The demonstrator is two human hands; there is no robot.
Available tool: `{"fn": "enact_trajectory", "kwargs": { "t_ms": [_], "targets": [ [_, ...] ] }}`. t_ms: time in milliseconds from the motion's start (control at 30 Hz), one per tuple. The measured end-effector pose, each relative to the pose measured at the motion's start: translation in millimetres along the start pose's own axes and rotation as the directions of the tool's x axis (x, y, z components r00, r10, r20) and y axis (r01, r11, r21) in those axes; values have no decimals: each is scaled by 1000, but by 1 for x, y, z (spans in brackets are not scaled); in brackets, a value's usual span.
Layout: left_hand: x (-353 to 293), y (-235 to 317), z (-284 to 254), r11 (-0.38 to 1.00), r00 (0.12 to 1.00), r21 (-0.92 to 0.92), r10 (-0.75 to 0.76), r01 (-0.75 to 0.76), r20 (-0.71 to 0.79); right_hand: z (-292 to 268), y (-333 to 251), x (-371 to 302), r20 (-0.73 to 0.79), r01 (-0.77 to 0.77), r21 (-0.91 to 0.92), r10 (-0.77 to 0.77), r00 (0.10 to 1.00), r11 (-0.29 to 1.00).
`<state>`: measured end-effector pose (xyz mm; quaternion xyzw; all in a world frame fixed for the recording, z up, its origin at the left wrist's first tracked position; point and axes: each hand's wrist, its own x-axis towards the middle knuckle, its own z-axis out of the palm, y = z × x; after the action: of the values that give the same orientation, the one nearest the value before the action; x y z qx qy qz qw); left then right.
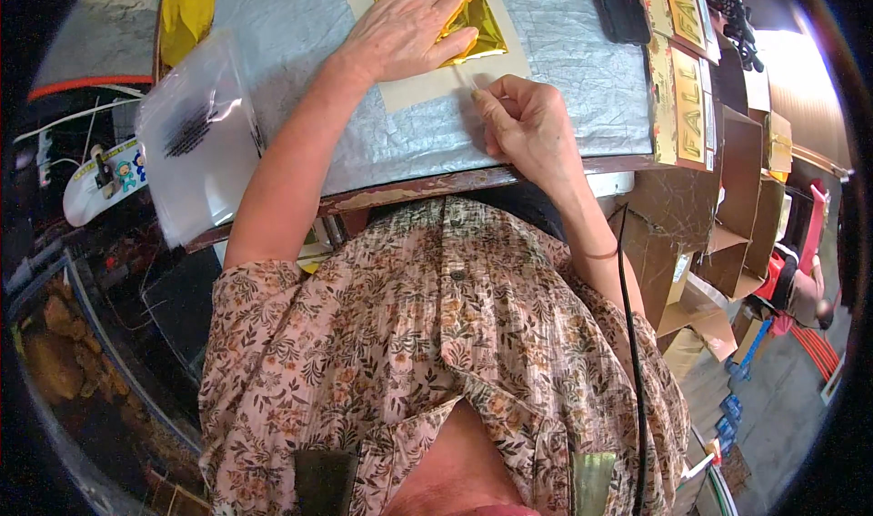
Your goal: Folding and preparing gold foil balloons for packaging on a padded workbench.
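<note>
My left hand [414, 27] lies flat with fingers spread on a shiny gold foil sheet [488, 36]. The foil rests on a larger pale beige sheet [409, 92] on the grey-covered table [582, 93]. Just below the foil's near edge, my right hand [535, 132] is closed in a pinch. A thin, pale strip [466, 77] runs from its fingertips toward the foil. What the strip is made of is too small to tell. The fingers of my left hand cover part of the foil.
A clear plastic sleeve [202, 148] with dark marks overhangs the table's left side, below yellow foil [188, 11]. On the right stand a black tray [621, 9], yellow printed boxes [688, 107] and open cardboard boxes [668, 202]. A black cable [628, 307] hangs by my right arm.
</note>
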<state>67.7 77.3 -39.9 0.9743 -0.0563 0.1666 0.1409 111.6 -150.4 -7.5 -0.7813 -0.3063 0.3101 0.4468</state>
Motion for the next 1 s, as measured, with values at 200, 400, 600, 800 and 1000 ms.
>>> {"fn": "enact_trajectory", "kwargs": {
  "t_ms": [200,400,600,800,1000],
  "targets": [
    [1,-2,2,1000,1000,14,13,-12,-7,2,1,3,28,-38,8,38,999,999],
    [0,1,0,1000,1000,17,-17,16,27,4,0,8,48,-43,21,42,998,999],
    [-2,-9,15,996,991,44,76,-72,-112,4,-3,15,45,-44,-24,45,998,999],
    [1,1,2,999,999,48,-18,16,35,5,-4,21,47,-66,-45,68,997,997],
    [0,-2,2,999,999,31,-19,18,41,5,-11,9,18,-60,71,59,998,996]
  ]
}}
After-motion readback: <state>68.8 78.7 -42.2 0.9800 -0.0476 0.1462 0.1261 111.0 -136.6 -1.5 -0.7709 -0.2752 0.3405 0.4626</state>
